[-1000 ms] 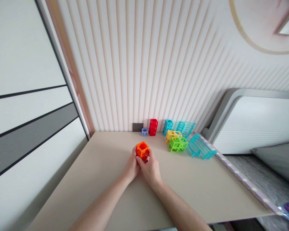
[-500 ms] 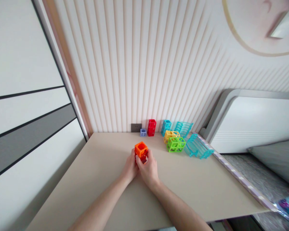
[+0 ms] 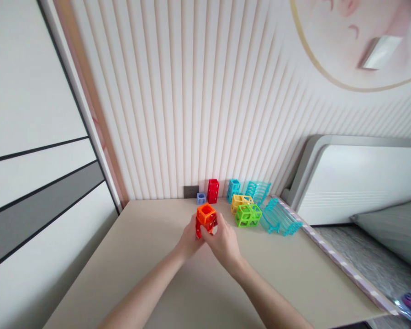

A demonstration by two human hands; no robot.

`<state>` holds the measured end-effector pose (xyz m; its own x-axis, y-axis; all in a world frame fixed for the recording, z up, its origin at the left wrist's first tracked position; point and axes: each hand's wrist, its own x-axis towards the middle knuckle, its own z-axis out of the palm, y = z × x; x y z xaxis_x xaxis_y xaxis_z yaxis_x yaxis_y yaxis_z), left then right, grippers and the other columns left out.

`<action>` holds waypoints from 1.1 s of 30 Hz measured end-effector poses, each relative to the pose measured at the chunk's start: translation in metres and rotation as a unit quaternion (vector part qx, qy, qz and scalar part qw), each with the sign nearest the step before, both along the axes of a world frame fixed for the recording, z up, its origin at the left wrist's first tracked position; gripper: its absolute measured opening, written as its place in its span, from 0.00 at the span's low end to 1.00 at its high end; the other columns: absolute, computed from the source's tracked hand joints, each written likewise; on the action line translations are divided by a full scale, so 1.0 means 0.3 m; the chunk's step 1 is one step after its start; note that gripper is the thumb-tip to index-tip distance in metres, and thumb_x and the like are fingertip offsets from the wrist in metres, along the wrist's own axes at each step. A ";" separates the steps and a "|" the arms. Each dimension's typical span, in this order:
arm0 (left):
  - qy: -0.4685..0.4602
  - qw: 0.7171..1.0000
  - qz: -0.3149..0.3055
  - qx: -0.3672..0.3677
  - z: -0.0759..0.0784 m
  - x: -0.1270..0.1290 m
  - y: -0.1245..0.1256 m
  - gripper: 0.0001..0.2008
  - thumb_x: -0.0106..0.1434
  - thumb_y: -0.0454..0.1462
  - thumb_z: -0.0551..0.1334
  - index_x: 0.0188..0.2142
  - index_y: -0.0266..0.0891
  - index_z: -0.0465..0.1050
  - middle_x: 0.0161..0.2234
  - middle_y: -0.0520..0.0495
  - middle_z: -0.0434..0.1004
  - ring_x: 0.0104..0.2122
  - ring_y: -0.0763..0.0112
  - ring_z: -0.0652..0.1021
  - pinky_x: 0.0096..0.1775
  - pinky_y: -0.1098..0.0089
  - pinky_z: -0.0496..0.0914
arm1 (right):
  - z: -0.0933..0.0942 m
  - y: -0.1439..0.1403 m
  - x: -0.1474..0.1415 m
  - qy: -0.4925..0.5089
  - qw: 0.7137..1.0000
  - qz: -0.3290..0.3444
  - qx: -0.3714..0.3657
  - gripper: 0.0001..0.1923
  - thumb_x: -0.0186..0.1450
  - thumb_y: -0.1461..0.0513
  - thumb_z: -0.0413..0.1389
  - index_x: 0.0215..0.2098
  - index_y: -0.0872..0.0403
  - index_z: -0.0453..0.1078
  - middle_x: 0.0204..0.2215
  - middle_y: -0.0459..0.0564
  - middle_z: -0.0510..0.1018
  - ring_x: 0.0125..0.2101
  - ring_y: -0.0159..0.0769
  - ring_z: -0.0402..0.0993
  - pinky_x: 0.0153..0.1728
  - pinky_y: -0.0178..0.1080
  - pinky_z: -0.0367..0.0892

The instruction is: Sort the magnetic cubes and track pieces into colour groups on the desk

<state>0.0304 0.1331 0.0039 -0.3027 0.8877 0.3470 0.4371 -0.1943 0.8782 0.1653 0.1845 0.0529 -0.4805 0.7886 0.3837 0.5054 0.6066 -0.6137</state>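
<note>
Head view: left hand (image 3: 189,238) and right hand (image 3: 223,242) closed together around a red open-frame cube (image 3: 203,228), orange cube (image 3: 206,213) seated on top, held just above the middle of the beige bench (image 3: 150,256). Farther right: green cube (image 3: 248,215), yellow cube (image 3: 240,202), teal slatted pieces (image 3: 280,218). At the far edge by the ribbed wall: red tower (image 3: 213,191), small blue cube (image 3: 201,198), teal tower (image 3: 233,189).
</note>
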 end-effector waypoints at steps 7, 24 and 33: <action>0.187 0.982 0.025 0.015 0.010 -0.134 0.257 0.35 0.65 0.41 0.60 0.68 0.38 0.47 0.64 0.34 0.61 0.63 0.55 0.66 0.63 0.50 0.61 | 0.198 0.326 0.040 -0.008 0.995 -0.094 0.010 0.16 0.63 0.52 0.57 0.44 0.51 0.65 0.38 0.52 0.81 0.37 0.44 0.78 0.35 0.38 0.65; 0.308 0.941 0.130 -0.046 0.092 -0.128 0.571 0.24 0.69 0.34 0.55 0.63 0.41 0.60 0.52 0.35 0.71 0.49 0.55 0.78 0.49 0.58 0.72 | 0.142 0.559 -0.045 -0.079 0.988 -0.126 -0.033 0.17 0.64 0.53 0.56 0.45 0.54 0.63 0.38 0.57 0.79 0.39 0.47 0.78 0.34 0.39 0.64; 0.285 0.949 0.129 0.042 0.072 -0.108 0.508 0.23 0.69 0.29 0.48 0.63 0.39 0.57 0.58 0.36 0.64 0.60 0.58 0.67 0.62 0.53 0.63 | 0.220 0.480 0.014 0.008 0.995 -0.092 -0.028 0.19 0.62 0.54 0.58 0.48 0.53 0.64 0.40 0.55 0.80 0.37 0.43 0.78 0.36 0.39 0.67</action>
